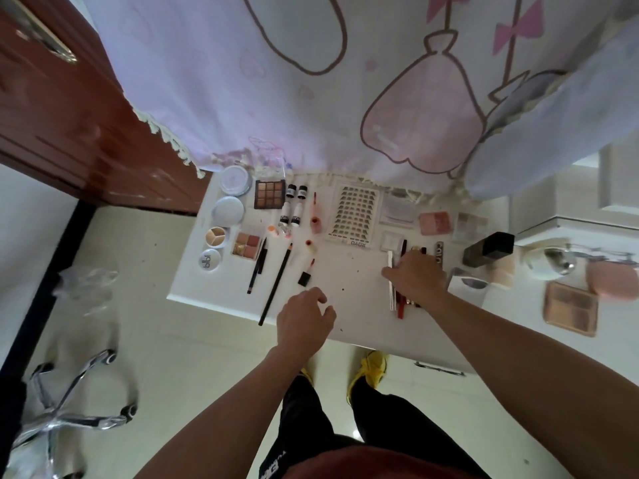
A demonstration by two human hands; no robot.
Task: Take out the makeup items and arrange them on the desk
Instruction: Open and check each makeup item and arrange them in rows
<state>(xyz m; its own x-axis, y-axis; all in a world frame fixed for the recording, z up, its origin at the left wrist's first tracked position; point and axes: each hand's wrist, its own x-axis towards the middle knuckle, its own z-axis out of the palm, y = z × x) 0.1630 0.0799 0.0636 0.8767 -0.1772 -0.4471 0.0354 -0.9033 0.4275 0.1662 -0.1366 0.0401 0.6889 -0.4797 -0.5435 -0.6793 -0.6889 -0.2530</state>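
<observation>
Just on the person's side of the lash card (354,210), a bundle of slim sticks (400,307) lies on the worktop (356,281), its long axis pointing away from the person. The right hand (416,278) covers it, and I cannot tell its grip. The left hand (304,319) hovers well apart, loosely curled and empty.

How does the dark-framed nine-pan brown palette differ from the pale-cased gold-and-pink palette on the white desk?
The dark-framed nine-pan brown palette shows nine brown shades and sits farther back; the pale-cased gold-and-pink palette looks smaller, has fewer pans and lies nearer the white desk's front edge. Both lie flat, pans showing.
</observation>
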